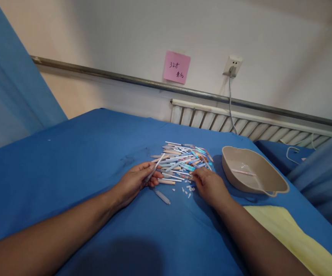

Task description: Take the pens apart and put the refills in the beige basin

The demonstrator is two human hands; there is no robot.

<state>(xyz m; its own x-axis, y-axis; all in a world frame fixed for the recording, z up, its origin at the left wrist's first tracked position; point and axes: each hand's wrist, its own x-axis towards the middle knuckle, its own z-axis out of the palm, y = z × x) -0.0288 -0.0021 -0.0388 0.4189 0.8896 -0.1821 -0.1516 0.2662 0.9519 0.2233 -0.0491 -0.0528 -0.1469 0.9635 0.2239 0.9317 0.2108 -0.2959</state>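
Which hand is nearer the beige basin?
Right. The right hand is just left of the basin; the left hand is farther left, at the left edge of the pen pile.

Curtains (10, 88) are hanging at the left and right edges and a radiator (214, 119) is lining the wall (120, 34) right of centre, suggesting a ward-like room.

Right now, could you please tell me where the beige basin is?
In the head view, the basin sits on the blue sheet, right of the pen pile and right hand, just beyond the yellow cloth.
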